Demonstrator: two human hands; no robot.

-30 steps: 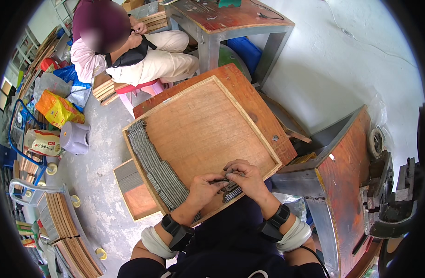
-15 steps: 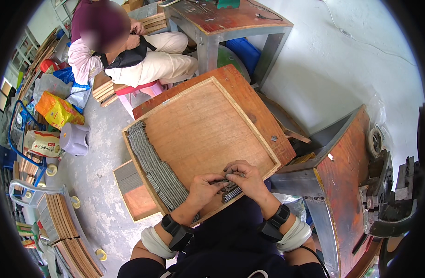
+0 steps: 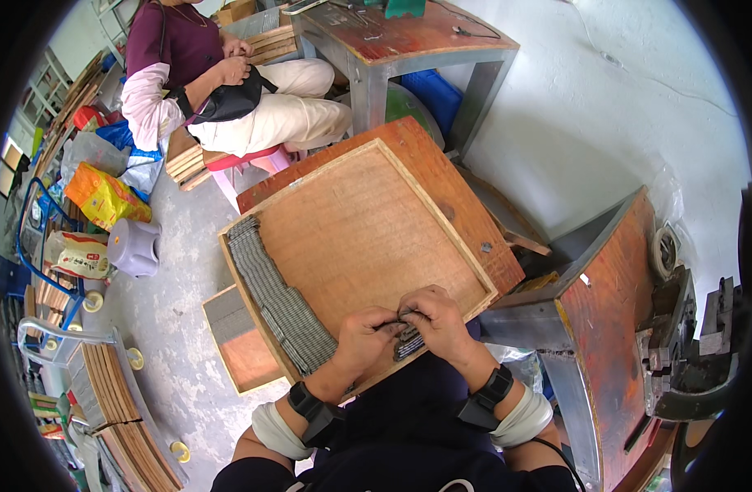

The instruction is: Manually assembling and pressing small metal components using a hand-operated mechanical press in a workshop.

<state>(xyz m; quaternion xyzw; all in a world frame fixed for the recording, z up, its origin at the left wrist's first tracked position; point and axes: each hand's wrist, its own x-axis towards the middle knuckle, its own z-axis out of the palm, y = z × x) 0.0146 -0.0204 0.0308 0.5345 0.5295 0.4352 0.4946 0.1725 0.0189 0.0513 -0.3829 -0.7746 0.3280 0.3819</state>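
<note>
A shallow wooden tray (image 3: 368, 221) lies tilted across the table before me. Along its left side run tight rows of small grey metal pieces (image 3: 290, 307). Over the near right part of the tray, my left hand (image 3: 366, 334) and my right hand (image 3: 435, 320) meet with fingertips pinched together. Something small and dark sits between them, mostly hidden by the fingers, so its kind cannot be told. Just below my right hand lies a small cluster of dark grey pieces (image 3: 408, 344) against the near edge of the tray.
Under the tray is a reddish wooden table (image 3: 466, 221). A second, smaller tray (image 3: 249, 361) lies lower at left. Across from me a person (image 3: 228, 98) sits on a pink stool. A purple stool (image 3: 134, 246) stands on the floor, and a metal-framed bench (image 3: 589, 328) is at right.
Both hands stay together over the same spot, with only slight finger movement. The seated person's head has moved up, mostly out of view.
</note>
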